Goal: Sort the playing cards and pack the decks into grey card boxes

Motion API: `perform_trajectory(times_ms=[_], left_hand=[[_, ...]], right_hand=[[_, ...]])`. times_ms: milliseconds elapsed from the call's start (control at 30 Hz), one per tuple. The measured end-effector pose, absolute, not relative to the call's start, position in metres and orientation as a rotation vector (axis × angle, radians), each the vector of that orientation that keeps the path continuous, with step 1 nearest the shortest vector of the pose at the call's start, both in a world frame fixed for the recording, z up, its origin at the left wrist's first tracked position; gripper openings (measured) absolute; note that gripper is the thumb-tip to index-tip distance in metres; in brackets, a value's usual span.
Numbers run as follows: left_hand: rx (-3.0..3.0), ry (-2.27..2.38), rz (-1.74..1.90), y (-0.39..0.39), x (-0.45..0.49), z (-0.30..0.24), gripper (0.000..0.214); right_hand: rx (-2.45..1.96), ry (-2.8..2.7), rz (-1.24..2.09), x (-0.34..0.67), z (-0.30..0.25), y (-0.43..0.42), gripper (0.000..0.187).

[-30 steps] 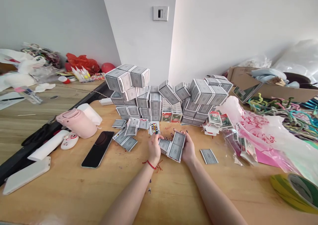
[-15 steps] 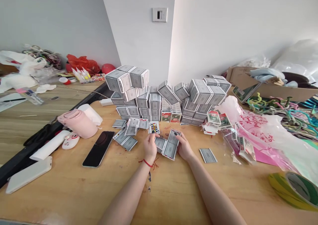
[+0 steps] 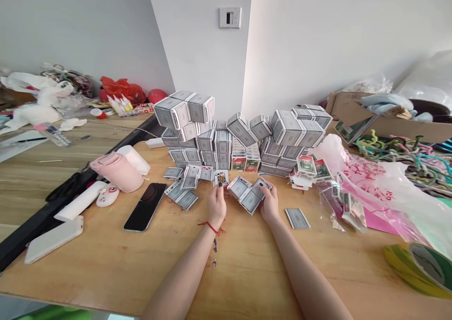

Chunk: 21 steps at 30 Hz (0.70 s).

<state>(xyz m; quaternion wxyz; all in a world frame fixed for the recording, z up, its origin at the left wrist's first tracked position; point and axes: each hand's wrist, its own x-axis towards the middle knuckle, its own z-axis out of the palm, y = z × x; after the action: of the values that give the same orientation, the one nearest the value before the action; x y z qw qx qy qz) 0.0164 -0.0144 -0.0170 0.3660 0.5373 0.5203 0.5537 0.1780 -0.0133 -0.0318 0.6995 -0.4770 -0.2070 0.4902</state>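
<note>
My left hand (image 3: 216,206) and my right hand (image 3: 270,204) are together at the middle of the wooden table (image 3: 106,258), both closed on a bunch of grey-backed playing cards (image 3: 249,193) held between them. The cards are fanned and tilted, backs up. A face-up card (image 3: 221,177) lies just beyond my left fingers. More loose cards (image 3: 183,195) lie scattered to the left, and one single card (image 3: 297,217) lies face down to the right of my right hand. A red string is round my left wrist.
A pile of grey card boxes (image 3: 226,131) is stacked against the wall corner behind the hands. A black phone (image 3: 145,206), a pink jug (image 3: 116,170) and white cases lie left. Pink plastic bags (image 3: 363,188), a cardboard box (image 3: 374,117) and a tape roll (image 3: 420,268) are right.
Both hands have moved a little farther from me toward the box pile with the cards. The cards have turned flatter and spread wider between the hands.
</note>
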Motion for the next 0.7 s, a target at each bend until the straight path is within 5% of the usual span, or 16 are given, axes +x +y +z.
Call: perform_trajectory(times_ms=[433, 700], left_hand=[[2.132, 1.222, 1.107, -0.022, 0.018, -0.004, 0.013], [2.423, 0.829, 0.926, -0.032, 0.030, 0.004, 0.031]], right_hand=[[-1.015, -0.441, 0.979, 0.191, -0.031, -0.012, 0.069], [-1.132, -0.768, 0.699, 0.191, -0.028, -0.012, 0.093]])
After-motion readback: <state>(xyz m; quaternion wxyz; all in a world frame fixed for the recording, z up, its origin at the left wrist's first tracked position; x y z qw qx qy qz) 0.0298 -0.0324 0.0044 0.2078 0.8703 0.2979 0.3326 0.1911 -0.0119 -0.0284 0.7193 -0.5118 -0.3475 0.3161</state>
